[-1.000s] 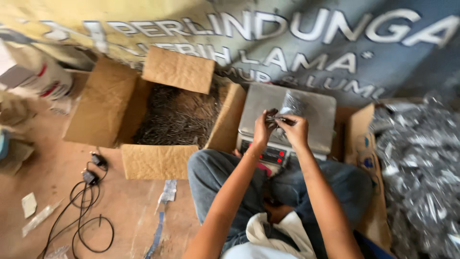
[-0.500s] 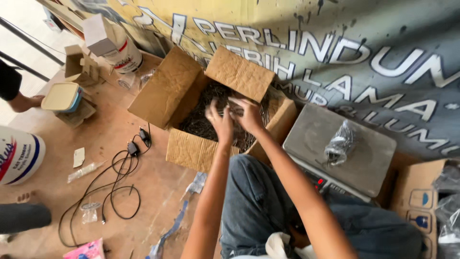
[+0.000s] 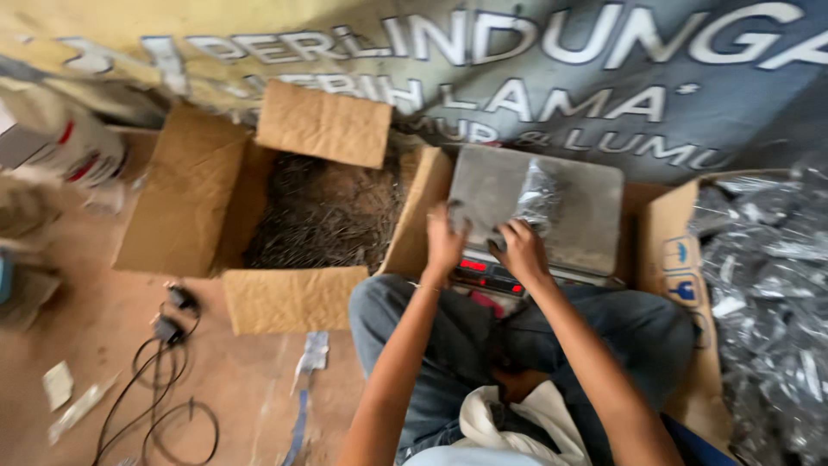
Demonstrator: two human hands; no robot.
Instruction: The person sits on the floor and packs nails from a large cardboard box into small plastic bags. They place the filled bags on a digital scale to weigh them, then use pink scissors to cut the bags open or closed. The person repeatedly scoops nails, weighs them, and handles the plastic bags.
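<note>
I see soft, even daylight with no hard shadows. Motion blur smears my whole view, worst at the left edge. The scale (image 3: pixel 539 207) and bags (image 3: pixel 763 293) glint faintly.

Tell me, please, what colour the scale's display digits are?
Red, glowing on the scale's display in the head view, just below both hands.

Matt cardboard box (image 3: pixel 293 298), glossy plastic bag (image 3: pixel 539 197)

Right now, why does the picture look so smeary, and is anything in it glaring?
Head view: motion blur smears everything, worst at the edges; the clear bag on the scale and the bagged pile at right catch pale glints; daylight is soft, shadows faint; both hands look soft-edged.
</note>
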